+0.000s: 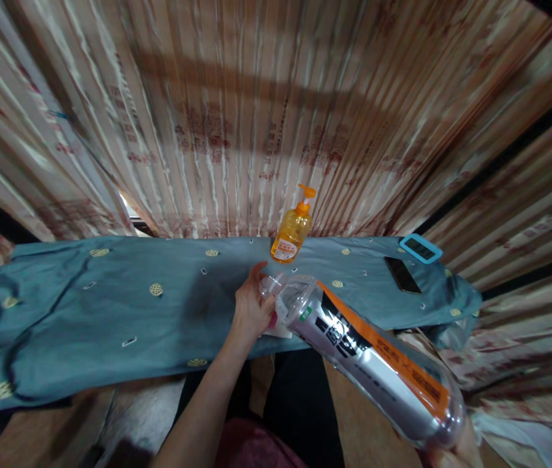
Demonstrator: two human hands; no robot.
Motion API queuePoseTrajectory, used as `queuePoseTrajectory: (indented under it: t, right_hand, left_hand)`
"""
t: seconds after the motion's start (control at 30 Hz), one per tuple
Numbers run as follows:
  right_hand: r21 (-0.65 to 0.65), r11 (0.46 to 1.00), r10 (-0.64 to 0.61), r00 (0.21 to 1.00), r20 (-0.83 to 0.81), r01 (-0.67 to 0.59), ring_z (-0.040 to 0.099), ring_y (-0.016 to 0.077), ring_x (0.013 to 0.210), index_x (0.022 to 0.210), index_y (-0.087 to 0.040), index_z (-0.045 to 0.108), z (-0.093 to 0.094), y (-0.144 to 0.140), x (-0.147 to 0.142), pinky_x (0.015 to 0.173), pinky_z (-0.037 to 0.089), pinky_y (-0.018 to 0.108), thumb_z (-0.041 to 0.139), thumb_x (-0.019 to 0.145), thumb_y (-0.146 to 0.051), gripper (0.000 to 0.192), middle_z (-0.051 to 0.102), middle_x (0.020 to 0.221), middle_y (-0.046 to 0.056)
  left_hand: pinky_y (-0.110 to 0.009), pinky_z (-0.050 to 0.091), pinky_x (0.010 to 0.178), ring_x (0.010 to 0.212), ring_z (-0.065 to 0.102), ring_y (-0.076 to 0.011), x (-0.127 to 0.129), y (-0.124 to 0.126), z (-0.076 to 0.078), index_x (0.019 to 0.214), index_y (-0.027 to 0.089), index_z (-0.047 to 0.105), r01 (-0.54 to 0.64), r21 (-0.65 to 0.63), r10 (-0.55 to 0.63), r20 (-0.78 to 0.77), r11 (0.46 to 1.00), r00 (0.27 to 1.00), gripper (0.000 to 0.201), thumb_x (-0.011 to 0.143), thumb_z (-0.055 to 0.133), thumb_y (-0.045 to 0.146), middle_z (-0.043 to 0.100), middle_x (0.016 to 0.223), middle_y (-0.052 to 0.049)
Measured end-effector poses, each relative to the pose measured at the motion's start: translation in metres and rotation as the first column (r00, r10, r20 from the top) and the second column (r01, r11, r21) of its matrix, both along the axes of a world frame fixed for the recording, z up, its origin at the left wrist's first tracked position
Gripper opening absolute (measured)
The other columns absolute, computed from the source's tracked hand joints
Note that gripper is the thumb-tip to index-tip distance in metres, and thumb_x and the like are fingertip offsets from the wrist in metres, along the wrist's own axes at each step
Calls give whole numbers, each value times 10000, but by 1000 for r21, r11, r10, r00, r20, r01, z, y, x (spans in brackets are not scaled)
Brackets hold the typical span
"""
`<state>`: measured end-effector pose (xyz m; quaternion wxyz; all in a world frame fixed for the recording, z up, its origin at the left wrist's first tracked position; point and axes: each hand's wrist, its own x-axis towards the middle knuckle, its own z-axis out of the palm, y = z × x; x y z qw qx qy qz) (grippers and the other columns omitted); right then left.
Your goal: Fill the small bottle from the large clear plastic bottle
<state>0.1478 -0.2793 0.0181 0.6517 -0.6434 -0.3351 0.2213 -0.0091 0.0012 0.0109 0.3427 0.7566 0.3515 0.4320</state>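
A large clear plastic bottle with an orange, black and silver label lies tilted across the view, its base low on the right and its neck towards the middle. My right hand, partly cut off by the lower edge, grips it at the base. At the other end my left hand has its fingers curled around the clear neck end. Beneath that hand shows a small pink thing, mostly hidden, beside a white piece. Just beyond stands an upright pump bottle of orange-yellow liquid.
The long narrow table has a blue-green patterned cloth. A dark phone and a blue-framed device lie at its right end. Pleated curtains hang behind and at both sides. My legs are below the front edge.
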Motion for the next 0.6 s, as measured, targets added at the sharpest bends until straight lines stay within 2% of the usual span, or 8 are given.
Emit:
queuePoseTrajectory:
  t: [0.1,0.23,0.37,0.6]
  right_hand:
    - [0,999,-34,992,-122,35,551,417,1338,1447,-279,528,2,-1,0,1052,525,528,736,711,-690,868,572,1476,121]
    - [-20,1000,17,998,-56,-19,563,410,1330,1513,-283,448,4,-2,0,1036,541,517,663,783,-695,865,573,1475,120]
    - [-27,1000,-7,999,-47,5,513,419,1374,1522,-247,436,0,-3,2,1116,467,541,680,752,-709,930,511,1533,134]
    - [-38,999,2,1000,10,-2,497,397,1396,1546,-262,400,-3,-4,2,1113,472,516,603,819,-725,885,495,1543,123]
  left_hand:
    - [-388,558,748,799,712,-281,0,0,0,1304,91,545,-2,1,2,7,1000,1000,571,816,484,380,734,911,-103]
    - [-389,560,767,802,712,-278,0,0,-1,1301,106,553,-12,-10,12,0,1000,1000,559,809,501,366,738,913,-96]
    - [-383,554,766,797,708,-273,-1,0,0,1304,120,551,-11,-1,11,-4,1000,1000,544,817,506,359,740,914,-85]
    - [-371,552,750,771,701,-259,0,-1,-1,1309,148,552,-27,5,27,-5,1000,1000,511,845,514,360,733,902,-74]
